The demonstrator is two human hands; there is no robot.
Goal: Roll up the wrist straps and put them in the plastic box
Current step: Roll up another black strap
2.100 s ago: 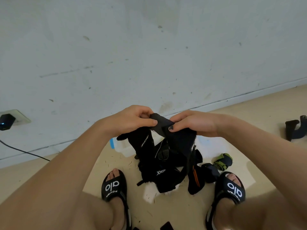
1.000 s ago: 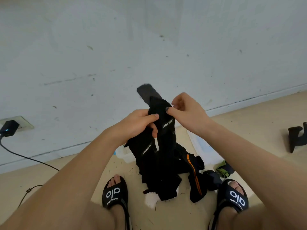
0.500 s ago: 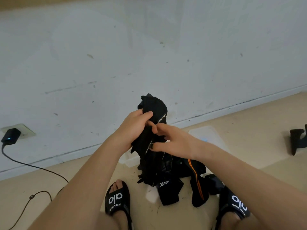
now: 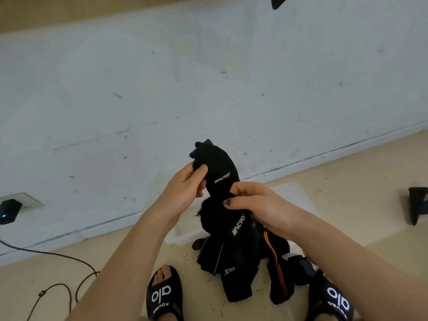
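Note:
A black wrist strap (image 4: 220, 167) with white lettering is held up in front of the wall. My left hand (image 4: 185, 191) pinches its upper part and my right hand (image 4: 257, 205) grips it lower down, where it folds over. Its loose end hangs into a heap of black straps (image 4: 234, 262) on the floor between my feet, one with an orange stripe. The translucent plastic box (image 4: 294, 193) stands on the floor behind the heap, against the wall, mostly hidden by my hands and the straps.
My two feet in black sandals (image 4: 162, 295) flank the heap. A black charger (image 4: 8, 212) sits in a wall socket at far left, its cable (image 4: 58, 286) trailing over the floor. Another black strap (image 4: 416, 205) lies at the right edge.
The camera has tilted up a little. My right hand has moved up and clasped the strap's lower fold; my left hand has kept its pinch on the upper part.

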